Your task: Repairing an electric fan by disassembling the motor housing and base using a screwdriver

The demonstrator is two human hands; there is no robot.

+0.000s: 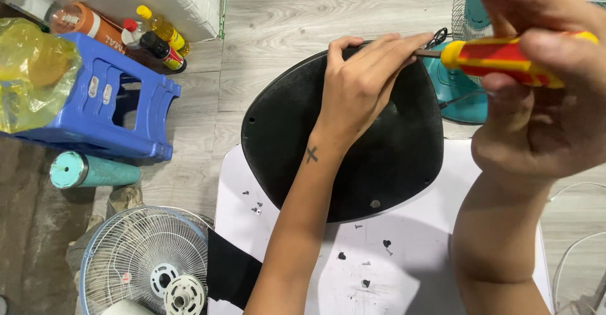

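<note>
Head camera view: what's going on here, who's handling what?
A person works on a black oval base plate lying on a white table. The left hand rests on the plate's far edge, fingertips beside the tool's tip. The right hand grips a red-and-yellow screwdriver pointed at that edge. Loose screws lie on the table; a fan grille sits on the floor.

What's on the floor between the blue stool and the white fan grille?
In the head view, a teal tumbler lies on its side on the floor between the blue stool and the white fan grille.
</note>
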